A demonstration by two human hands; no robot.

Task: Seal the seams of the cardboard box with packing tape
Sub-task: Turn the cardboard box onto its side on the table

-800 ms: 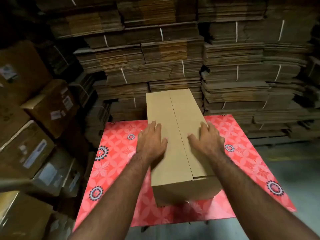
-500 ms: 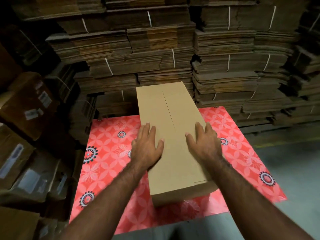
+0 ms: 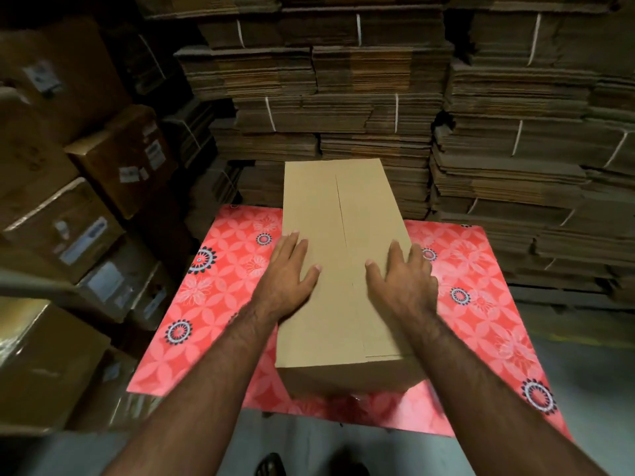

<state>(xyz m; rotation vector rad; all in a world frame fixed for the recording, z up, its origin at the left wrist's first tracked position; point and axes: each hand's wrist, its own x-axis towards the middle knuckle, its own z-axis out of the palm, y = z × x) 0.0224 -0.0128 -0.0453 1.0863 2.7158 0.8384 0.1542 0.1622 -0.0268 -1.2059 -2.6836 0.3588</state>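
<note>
A long cardboard box (image 3: 340,269) lies on the worktop (image 3: 220,286), which is covered in a red floral cloth, its far end reaching past the worktop's far edge. Both hands lie flat on its top, fingers straight: the left hand (image 3: 290,273) near the box's left edge, the right hand (image 3: 403,280) near its right edge. The centre seam (image 3: 343,235) runs between them, untaped.

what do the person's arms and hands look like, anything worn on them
Both forearms are bare as far as the frame shows, with visible hair and no sleeves in view. The left hand and right hand wear no gloves, and no rings, watch or bands are visible. The fingernails look short.
</note>
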